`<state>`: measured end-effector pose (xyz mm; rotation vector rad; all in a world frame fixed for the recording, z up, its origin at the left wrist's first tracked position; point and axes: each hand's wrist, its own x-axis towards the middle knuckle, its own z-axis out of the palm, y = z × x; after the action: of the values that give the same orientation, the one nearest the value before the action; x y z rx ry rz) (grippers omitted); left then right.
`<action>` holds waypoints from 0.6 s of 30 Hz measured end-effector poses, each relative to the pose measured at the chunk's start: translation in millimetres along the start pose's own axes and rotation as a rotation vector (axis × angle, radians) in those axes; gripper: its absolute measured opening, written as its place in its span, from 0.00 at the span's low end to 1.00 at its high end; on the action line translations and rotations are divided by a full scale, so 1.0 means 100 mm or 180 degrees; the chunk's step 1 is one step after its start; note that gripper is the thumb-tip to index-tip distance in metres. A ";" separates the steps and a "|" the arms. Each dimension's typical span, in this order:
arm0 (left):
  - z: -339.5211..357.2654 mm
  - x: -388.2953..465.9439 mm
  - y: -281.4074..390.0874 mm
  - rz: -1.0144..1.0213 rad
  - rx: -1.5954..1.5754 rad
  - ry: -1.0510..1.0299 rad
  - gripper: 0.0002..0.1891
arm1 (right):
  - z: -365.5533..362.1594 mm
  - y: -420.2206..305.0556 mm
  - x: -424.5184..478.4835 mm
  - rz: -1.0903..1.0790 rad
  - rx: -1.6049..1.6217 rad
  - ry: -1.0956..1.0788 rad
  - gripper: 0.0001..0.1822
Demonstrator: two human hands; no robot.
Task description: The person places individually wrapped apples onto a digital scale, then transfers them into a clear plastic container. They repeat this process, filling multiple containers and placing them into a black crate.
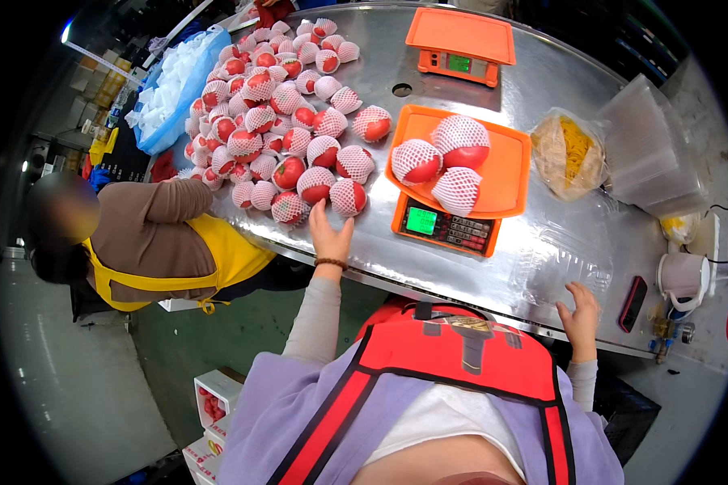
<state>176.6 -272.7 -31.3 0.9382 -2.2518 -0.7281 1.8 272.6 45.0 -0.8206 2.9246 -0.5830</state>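
My left hand [330, 236] is at the near edge of a heap of red tomatoes [289, 173] in white foam net sleeves. Its fingers are apart, just below a netted tomato [315, 185]; whether they touch it I cannot tell. Three more netted tomatoes [461, 142] rest on the orange tray [506, 176] of a digital scale [446, 227] with a lit green display. Over the table's right front edge hovers my right hand [581, 318], fingers spread and holding nothing. Beyond it lies a transparent plastic clamshell container [558, 260].
A second orange scale [461, 45] stands at the back. On the right are a bag of yellow rubber bands [570, 151], stacked transparent containers [652, 148], a phone [632, 304] and a mug [682, 279]. A person in a yellow apron [158, 242] stands left, near a blue bag of foam sleeves [179, 85].
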 end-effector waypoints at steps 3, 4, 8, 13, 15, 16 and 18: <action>0.12 0.32 0.05 0.0242 0.0088 -0.0062 0.41 | 0.22 -0.58 0.31 -0.0244 0.0615 0.0099 0.23; 0.14 0.41 0.09 0.0226 0.0298 -0.0247 0.43 | 0.32 -0.77 0.41 -0.0379 0.0702 0.0081 0.22; 0.29 0.61 0.17 0.0509 0.1285 -0.0993 0.45 | 0.60 -1.52 0.75 -0.0743 0.1043 0.0099 0.20; 0.33 0.69 -0.01 0.0986 0.1417 -0.1127 0.44 | 0.72 -2.08 1.09 -0.0530 0.1438 0.0957 0.29; 0.25 0.72 -0.02 0.0978 0.0991 -0.1097 0.43 | 0.70 -2.26 1.28 -0.0490 0.1289 0.1073 0.33; 0.20 0.74 0.02 0.0971 0.0774 -0.1087 0.43 | 0.69 -2.32 1.38 -0.0467 0.1210 0.1131 0.36; 0.03 0.78 0.20 0.0488 -0.0062 -0.1189 0.44 | 0.77 -2.37 1.55 -0.0518 0.1034 0.1073 0.42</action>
<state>120.7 -318.5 3.6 0.6508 -2.5984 -0.9139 -3.4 -19.6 69.1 -1.0055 2.9318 -1.2851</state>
